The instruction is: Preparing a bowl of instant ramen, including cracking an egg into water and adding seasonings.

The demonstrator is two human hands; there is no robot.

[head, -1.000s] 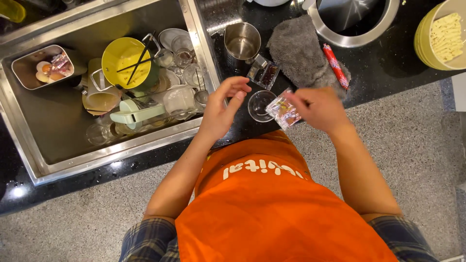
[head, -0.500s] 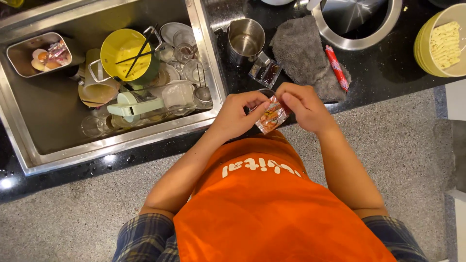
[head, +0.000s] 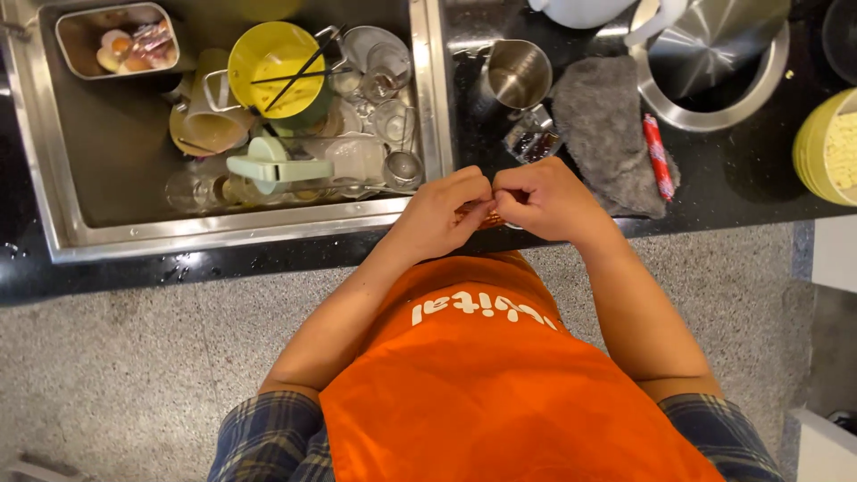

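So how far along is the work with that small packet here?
Both hands, left hand and right hand, pinch the small packet over the counter edge. Whether it is open cannot be seen. The dishes sit piled in the sink.

Your left hand [head: 444, 212] and right hand [head: 546, 200] meet at the edge of the black bench [head: 732, 183], fingers [head: 478, 192] pinched together on a small packet [head: 485, 215] that is mostly hidden. Just beyond your fingers stand a steel cup [head: 518, 74] and a grey cloth [head: 604, 125]. Left of your fingers, the sink [head: 62, 192] holds a yellow bowl [head: 272, 58] among the glasses.
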